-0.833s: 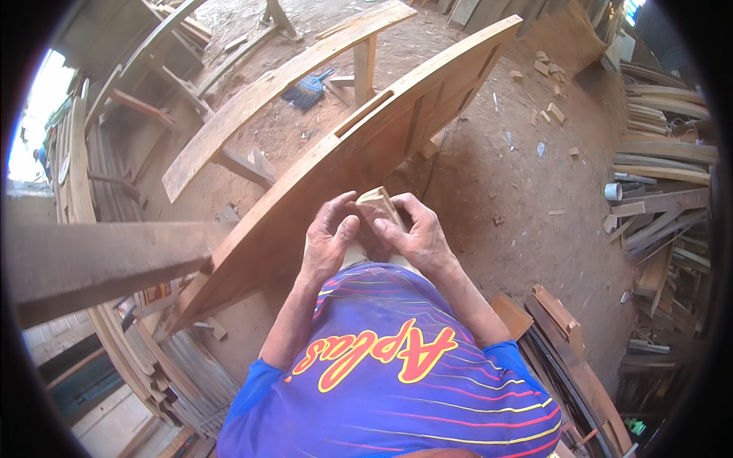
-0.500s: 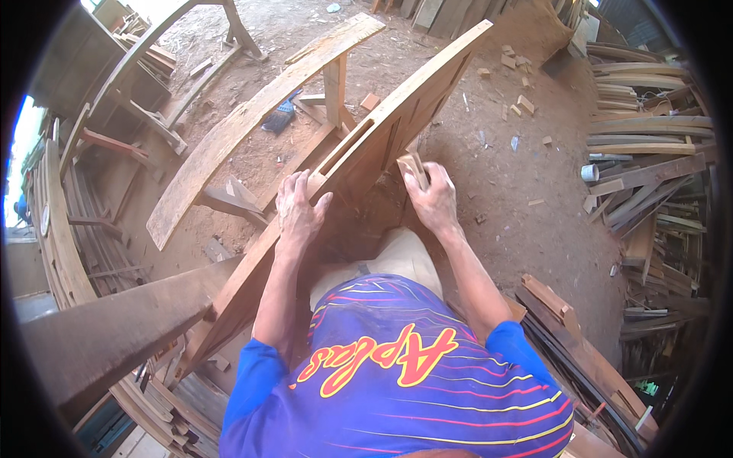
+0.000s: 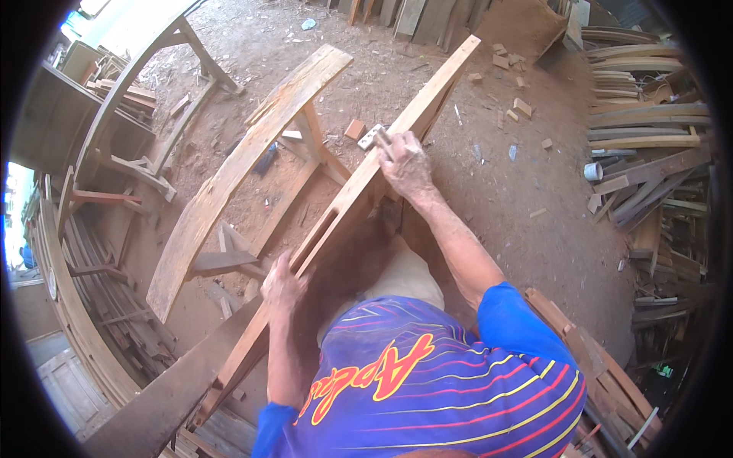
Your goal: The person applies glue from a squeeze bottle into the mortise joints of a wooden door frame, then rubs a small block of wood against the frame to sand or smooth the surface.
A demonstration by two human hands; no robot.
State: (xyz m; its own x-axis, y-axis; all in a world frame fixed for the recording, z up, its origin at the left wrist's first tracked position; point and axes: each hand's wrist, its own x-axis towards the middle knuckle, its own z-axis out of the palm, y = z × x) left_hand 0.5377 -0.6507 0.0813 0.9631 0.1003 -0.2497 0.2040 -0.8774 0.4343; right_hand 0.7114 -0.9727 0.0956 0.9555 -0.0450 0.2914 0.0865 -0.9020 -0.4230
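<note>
Plainly, our right hand (image 3: 406,166) was curled round a small block (image 3: 383,143) at the door's edge (image 3: 357,183), which ran forward and right from our left hand (image 3: 283,287). We couldn't tell whether that one gripped or merely rested.

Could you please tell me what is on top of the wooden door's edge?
The left hand rests on the wooden door's edge; farther along it, the right hand holds a wooden block. The edge beneath both hands is hidden.

Reaching forward with right arm (image 3: 462,244) and left arm (image 3: 284,366), both forearms bare.
Gripping with right hand (image 3: 407,162), stretched farther out, knuckles up, fingers curled; bending left hand (image 3: 284,288) nearer in, back uppermost.
</note>
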